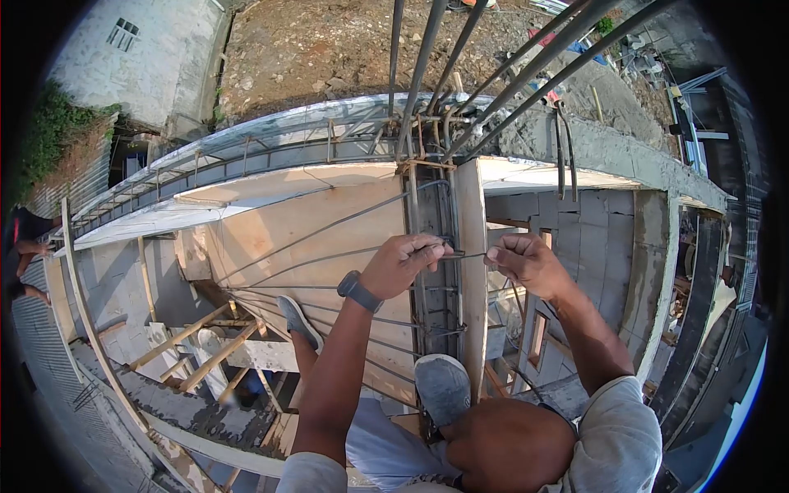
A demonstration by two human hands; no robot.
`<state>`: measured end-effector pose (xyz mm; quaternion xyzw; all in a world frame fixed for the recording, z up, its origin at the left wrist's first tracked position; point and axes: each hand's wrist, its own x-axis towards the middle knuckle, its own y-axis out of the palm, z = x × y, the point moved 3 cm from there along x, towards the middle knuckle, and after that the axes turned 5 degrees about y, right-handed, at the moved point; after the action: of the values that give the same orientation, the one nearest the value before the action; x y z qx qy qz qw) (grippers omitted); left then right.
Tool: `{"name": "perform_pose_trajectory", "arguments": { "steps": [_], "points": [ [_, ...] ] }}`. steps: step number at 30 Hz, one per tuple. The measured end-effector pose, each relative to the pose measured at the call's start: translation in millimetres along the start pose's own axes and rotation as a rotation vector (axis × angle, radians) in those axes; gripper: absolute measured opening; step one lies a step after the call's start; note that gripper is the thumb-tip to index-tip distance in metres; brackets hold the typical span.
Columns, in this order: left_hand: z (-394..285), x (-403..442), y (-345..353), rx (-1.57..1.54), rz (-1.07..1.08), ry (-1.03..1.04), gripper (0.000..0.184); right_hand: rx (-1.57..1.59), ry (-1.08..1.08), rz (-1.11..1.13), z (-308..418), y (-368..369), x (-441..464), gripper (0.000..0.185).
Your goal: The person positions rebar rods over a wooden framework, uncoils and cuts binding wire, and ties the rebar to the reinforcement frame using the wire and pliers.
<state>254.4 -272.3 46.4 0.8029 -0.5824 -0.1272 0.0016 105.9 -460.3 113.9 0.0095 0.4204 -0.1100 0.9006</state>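
Note:
My left hand [408,261], with a dark watch [359,291] on its wrist, is closed in a pinch on one end of a thin wire [470,255]. The fingers of my right hand [528,264] are pinched together on the wire's other end. Between them the short span runs nearly level, above a rebar cage [436,283] set in a narrow form. A board [474,197] forms the right side of that form. Bent rebar rods [316,248] fan out leftward from the cage over a plywood sheet [345,209].
Several tall rebar rods [423,62] rise at the top. A long reinforcing cage [246,160] runs left along the wall. My shoes [441,386] stand on the formwork. Wooden props [215,361] show in the opening at lower left. Another person's hand [34,247] is at the far left.

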Motion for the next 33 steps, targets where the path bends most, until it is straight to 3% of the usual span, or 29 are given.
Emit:
{"name": "perform_pose_trajectory", "arguments": {
  "steps": [2,3,10,13,19,23,26,29,32,33],
  "points": [
    [5.7,2.5,-0.6,-0.093,-0.073,0.04,0.029,0.44,0.124,0.073,1.3,3.7,-5.4,0.022],
    [5.4,3.1,-0.5,-0.158,-0.106,0.069,0.029,0.488,0.132,0.105,-0.7,6.1,-7.1,0.018],
    [6.5,4.1,-1.3,-0.529,-0.198,0.163,0.028,0.434,0.26,0.28,-18.6,35.8,-19.1,0.017],
    [10.4,2.7,-8.8,-0.502,-0.111,0.112,0.028,0.394,0.233,0.194,-18.7,30.0,-16.5,0.016],
    [-4.1,-2.2,-16.8,-0.138,0.101,0.067,0.025,0.38,0.163,0.066,-0.5,22.4,-12.3,0.016],
    [-4.1,3.5,-20.1,-0.126,0.059,0.103,0.025,0.472,0.146,0.061,4.1,20.7,-11.8,0.016],
    [-6.2,8.8,-24.3,-0.109,-0.037,0.13,0.025,0.643,0.146,0.212,11.5,27.0,-21.5,0.014],
    [-2.1,17.6,-14.6,-0.138,-0.206,0.191,0.028,0.549,-0.01,0.082,9.1,26.8,-18.2,0.012],
    [13.7,25.7,-0.5,-0.195,-0.445,0.18,0.034,0.098,-0.287,-0.198,1.7,42.9,-2.3,0.018],
    [23.1,27.0,2.8,-0.25,-0.533,0.145,0.037,-0.101,-0.276,-0.278,3.2,46.1,1.8,0.017]
  ]
}}
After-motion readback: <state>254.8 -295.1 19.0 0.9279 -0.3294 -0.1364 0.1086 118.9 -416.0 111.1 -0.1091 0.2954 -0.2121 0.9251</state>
